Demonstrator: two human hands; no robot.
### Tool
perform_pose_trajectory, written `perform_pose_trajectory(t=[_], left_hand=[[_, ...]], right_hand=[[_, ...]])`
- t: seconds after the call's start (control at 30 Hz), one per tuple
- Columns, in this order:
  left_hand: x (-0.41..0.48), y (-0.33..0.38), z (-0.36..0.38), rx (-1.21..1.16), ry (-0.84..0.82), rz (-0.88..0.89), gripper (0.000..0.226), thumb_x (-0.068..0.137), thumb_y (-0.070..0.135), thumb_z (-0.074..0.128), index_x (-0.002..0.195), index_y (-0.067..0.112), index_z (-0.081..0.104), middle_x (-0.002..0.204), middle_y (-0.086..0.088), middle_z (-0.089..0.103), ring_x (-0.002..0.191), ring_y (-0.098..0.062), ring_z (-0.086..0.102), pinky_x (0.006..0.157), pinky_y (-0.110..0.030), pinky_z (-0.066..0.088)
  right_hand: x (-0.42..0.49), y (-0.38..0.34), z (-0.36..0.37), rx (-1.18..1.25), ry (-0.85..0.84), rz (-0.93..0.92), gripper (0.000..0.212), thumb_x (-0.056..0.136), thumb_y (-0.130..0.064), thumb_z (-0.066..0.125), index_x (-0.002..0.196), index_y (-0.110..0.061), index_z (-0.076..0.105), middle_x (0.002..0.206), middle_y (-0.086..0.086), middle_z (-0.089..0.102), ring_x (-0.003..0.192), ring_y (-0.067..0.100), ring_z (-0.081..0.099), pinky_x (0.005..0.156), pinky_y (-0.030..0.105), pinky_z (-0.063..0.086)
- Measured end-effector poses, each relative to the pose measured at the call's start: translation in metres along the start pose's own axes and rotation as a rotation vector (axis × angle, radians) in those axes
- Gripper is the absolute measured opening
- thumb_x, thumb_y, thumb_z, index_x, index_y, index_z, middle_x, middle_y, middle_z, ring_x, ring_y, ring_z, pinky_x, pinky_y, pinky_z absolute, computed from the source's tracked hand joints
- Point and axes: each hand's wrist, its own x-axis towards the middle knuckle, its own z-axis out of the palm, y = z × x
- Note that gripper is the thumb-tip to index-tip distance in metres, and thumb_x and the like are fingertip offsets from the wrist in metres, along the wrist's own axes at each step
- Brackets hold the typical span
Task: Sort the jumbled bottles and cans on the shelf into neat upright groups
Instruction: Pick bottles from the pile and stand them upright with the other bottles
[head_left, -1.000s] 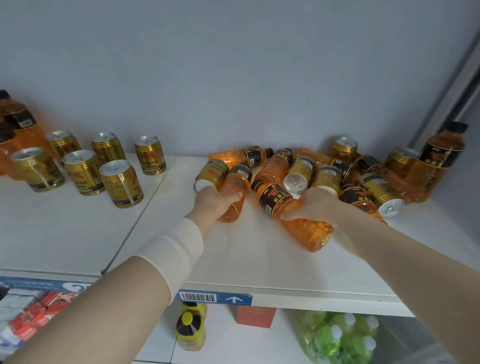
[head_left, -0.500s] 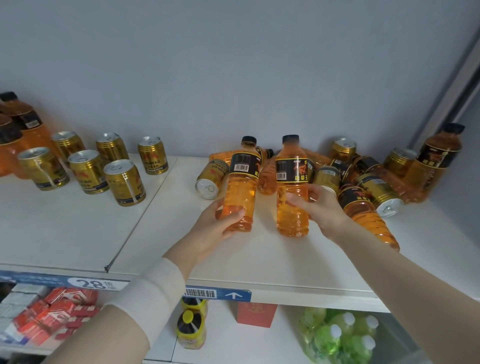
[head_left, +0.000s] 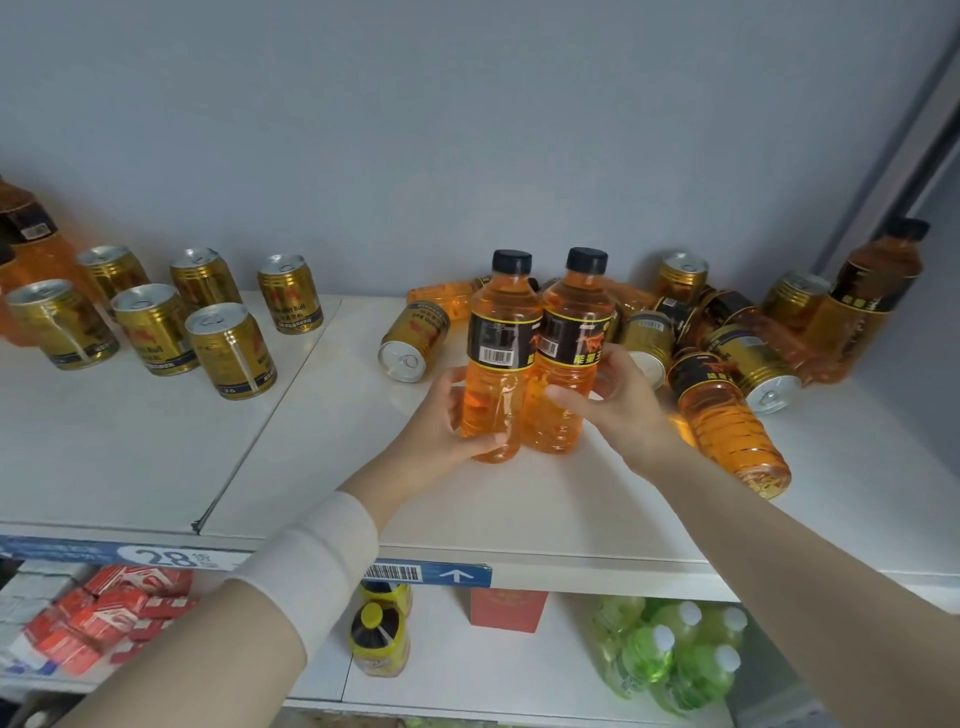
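While both arms reach forward | left hand (head_left: 436, 421) grips left bottle (head_left: 498, 322) | right hand (head_left: 618, 400) grips right bottle (head_left: 571, 322) | bottles upright, touching

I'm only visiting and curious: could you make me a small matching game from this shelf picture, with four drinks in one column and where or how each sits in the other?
Things:
1. left upright bottle
2. gold can beside it
3. front-right bottle
4. green bottles

States:
a. on the lower shelf
b. on its side, base toward camera
c. gripped by the left hand
d. on its side, lid toward camera

Pairs: 1-c, 2-d, 3-b, 4-a
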Motion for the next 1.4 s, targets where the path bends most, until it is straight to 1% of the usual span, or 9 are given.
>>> perform_pose_trajectory(t=[0.1, 0.27, 0.4, 0.53, 0.7, 0.83, 1.07, 1.3, 1.4], left_hand=[[-0.001, 0.002, -0.003, 0.079, -0.051, 0.019, 0.086, 0.071, 0.012, 0.079, 0.133, 0.030, 0.021, 0.139, 0.002, 0.042, 0.132, -0.019, 0.043, 0.108, -0.042, 0.039], [-0.003, 0.010, -0.006, 0.208, -0.086, 0.075, 0.103, 0.059, 0.041, 0.079, 0.142, 0.030, 0.018, 0.147, 0.003, 0.037, 0.136, -0.015, 0.038, 0.111, -0.045, 0.035], [-0.007, 0.033, -0.002, 0.107, 0.149, 0.173, 0.091, 0.065, 0.027, 0.083, 0.141, 0.023, 0.033, 0.139, 0.007, 0.048, 0.129, -0.010, 0.046, 0.107, -0.031, 0.037], [-0.007, 0.052, 0.009, 0.146, 0.351, 0.227, 0.096, 0.048, 0.054, 0.082, 0.130, 0.022, 0.044, 0.128, 0.005, 0.057, 0.119, -0.014, 0.055, 0.101, -0.040, 0.047], [-0.001, 0.064, 0.023, 0.226, 0.520, 0.217, 0.072, 0.063, 0.035, 0.083, 0.124, 0.015, 0.050, 0.120, 0.001, 0.061, 0.111, -0.014, 0.057, 0.089, -0.022, 0.045], [-0.014, 0.068, 0.007, 0.125, 0.511, 0.182, 0.052, 0.066, 0.025, 0.082, 0.110, 0.022, 0.055, 0.108, 0.006, 0.064, 0.104, -0.013, 0.060, 0.093, -0.032, 0.050], [-0.085, 0.097, -0.091, 0.039, 0.446, 0.204, 0.039, 0.068, 0.020, 0.078, 0.103, 0.026, 0.061, 0.099, 0.010, 0.067, 0.092, -0.003, 0.063, 0.074, -0.013, 0.048], [-0.175, 0.100, -0.244, 0.058, 0.565, 0.235, 0.067, 0.049, 0.034, 0.086, 0.109, 0.024, 0.058, 0.108, 0.006, 0.067, 0.105, -0.012, 0.062, 0.092, -0.032, 0.048], [-0.212, 0.079, -0.315, 0.094, 0.581, 0.208, 0.075, 0.039, 0.042, 0.085, 0.107, 0.027, 0.057, 0.110, 0.006, 0.066, 0.109, -0.013, 0.060, 0.098, -0.036, 0.045]], right_hand=[[-0.003, 0.000, 0.002, -0.057, -0.039, -0.036, 0.073, 0.071, -0.022, 0.077, 0.132, -0.017, 0.038, 0.116, -0.009, 0.054, 0.102, 0.006, 0.053, 0.078, 0.014, 0.044], [-0.011, 0.002, 0.000, -0.095, -0.068, -0.044, 0.077, 0.072, -0.025, 0.076, 0.135, -0.019, 0.033, 0.126, -0.009, 0.048, 0.112, 0.008, 0.046, 0.093, 0.028, 0.042], [-0.015, 0.005, -0.004, -0.099, -0.094, -0.042, 0.080, 0.070, -0.024, 0.077, 0.136, -0.019, 0.032, 0.128, -0.009, 0.047, 0.118, 0.013, 0.048, 0.095, 0.030, 0.045], [-0.017, 0.012, 0.000, -0.122, -0.085, -0.032, 0.081, 0.069, -0.024, 0.079, 0.136, -0.020, 0.033, 0.132, -0.003, 0.050, 0.112, 0.012, 0.049, 0.094, 0.028, 0.044], [-0.013, 0.019, 0.004, -0.156, -0.014, 0.004, 0.073, 0.068, -0.027, 0.080, 0.130, -0.016, 0.044, 0.127, 0.000, 0.057, 0.114, 0.016, 0.053, 0.092, 0.028, 0.044], [-0.017, 0.015, 0.006, -0.146, 0.030, 0.000, 0.069, 0.066, -0.030, 0.081, 0.126, -0.017, 0.049, 0.116, -0.006, 0.058, 0.105, 0.011, 0.054, 0.088, 0.027, 0.046], [-0.041, -0.033, 0.063, -0.132, -0.038, -0.038, 0.056, 0.061, -0.024, 0.084, 0.109, -0.020, 0.057, 0.099, -0.010, 0.063, 0.091, 0.007, 0.059, 0.081, 0.020, 0.046], [-0.063, -0.115, 0.212, -0.069, -0.113, -0.117, 0.052, 0.059, -0.029, 0.084, 0.105, -0.014, 0.064, 0.099, 0.000, 0.069, 0.092, 0.015, 0.065, 0.083, 0.031, 0.052], [-0.075, -0.145, 0.286, -0.026, -0.148, -0.116, 0.044, 0.060, -0.025, 0.084, 0.098, -0.019, 0.062, 0.093, -0.004, 0.068, 0.085, 0.008, 0.065, 0.074, 0.022, 0.050]])
